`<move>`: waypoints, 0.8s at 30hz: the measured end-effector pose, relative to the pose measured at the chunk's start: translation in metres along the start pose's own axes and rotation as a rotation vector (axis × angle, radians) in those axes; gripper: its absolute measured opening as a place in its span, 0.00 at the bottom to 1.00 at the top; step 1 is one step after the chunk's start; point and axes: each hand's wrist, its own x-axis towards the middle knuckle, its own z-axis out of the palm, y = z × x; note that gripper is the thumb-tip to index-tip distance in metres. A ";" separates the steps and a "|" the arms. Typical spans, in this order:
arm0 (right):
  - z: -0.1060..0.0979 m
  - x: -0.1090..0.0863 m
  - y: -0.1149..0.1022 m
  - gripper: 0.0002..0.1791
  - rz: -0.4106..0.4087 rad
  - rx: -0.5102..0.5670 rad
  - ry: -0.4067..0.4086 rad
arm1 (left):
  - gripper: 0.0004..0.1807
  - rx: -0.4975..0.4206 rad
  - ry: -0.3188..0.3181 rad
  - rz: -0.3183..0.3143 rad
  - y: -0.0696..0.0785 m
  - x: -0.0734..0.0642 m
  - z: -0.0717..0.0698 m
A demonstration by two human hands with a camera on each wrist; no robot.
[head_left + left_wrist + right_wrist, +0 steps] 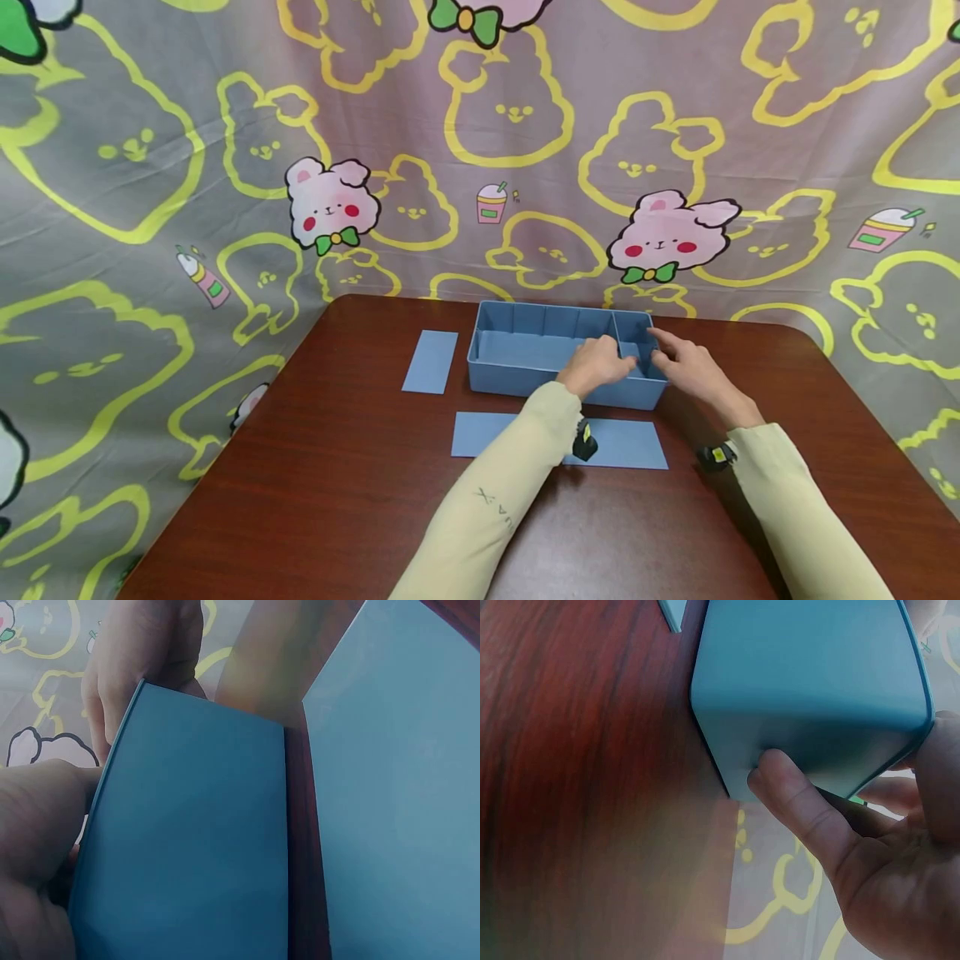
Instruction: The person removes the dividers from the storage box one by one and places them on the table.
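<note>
An open blue storage box (510, 379) stands toward the back of the table, with a thin divider (617, 327) crossing it near its right end. My left hand (596, 364) reaches over the front wall and grips at the divider with curled fingers; its fingertips are hidden inside. At the box's right end is my right hand (693, 367), gripping the end wall. In the right wrist view, fingertips (776, 765) press the wall's outer face, while another digit lies at the rim. The left wrist view shows the front wall (195, 832) between camera and fingers.
A long flat blue panel (618, 442) lies on the brown table (337, 467) in front of the box, partly under the left forearm. Left of the box lies a smaller blue panel (431, 361). A patterned curtain (420, 108) hangs behind the table and along its sides.
</note>
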 end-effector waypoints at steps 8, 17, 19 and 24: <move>-0.001 -0.001 -0.001 0.30 -0.004 0.003 -0.006 | 0.22 0.002 0.013 0.036 0.000 0.000 0.000; -0.004 -0.001 -0.001 0.30 -0.003 0.010 -0.015 | 0.25 0.000 0.066 0.059 0.001 0.000 0.001; -0.004 -0.001 -0.001 0.30 -0.004 0.006 -0.012 | 0.25 -0.006 0.082 0.061 0.001 0.000 0.001; -0.004 -0.002 -0.001 0.31 0.003 0.009 -0.022 | 0.25 0.010 0.127 0.069 0.001 -0.001 0.004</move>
